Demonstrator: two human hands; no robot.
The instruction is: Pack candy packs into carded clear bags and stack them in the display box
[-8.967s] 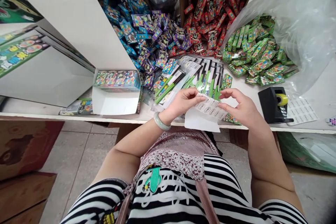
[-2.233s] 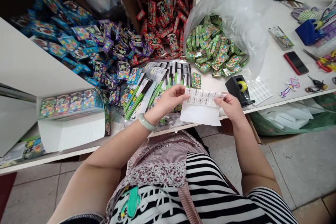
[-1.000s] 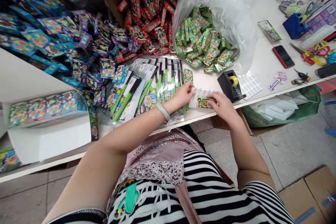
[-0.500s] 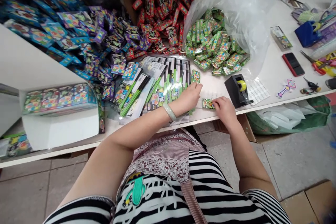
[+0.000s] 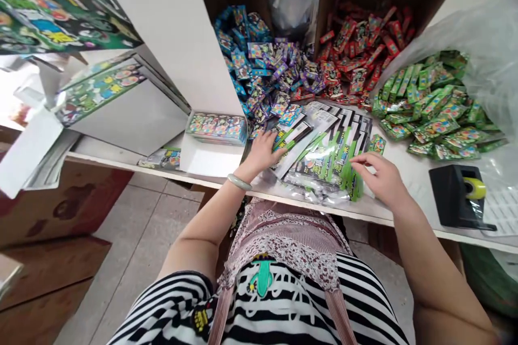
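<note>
My left hand (image 5: 264, 152), a pale bangle on its wrist, has its fingers spread over the left edge of the fanned pile of flat green-and-black packages (image 5: 319, 151), beside the purple packets (image 5: 279, 73). Just right of that pile is my right hand (image 5: 376, 172), fingers apart and nothing visible in them. One small green packet (image 5: 377, 144) lies right above it. Close by my left hand, an open white box (image 5: 210, 159) holds a row of colourful small boxes (image 5: 218, 128).
Red packets (image 5: 358, 78) and blue packets (image 5: 240, 62) are heaped at the back. Green packets (image 5: 437, 113) spill from a clear bag (image 5: 485, 64) at the right. A black tape dispenser (image 5: 453, 194) stands near the front edge. Large printed cartons (image 5: 133, 113) stand at the left.
The view has turned left. My left hand has moved left to the purple packets' side of the pile. My right hand has left the small green packet at the front edge and moved left.
</note>
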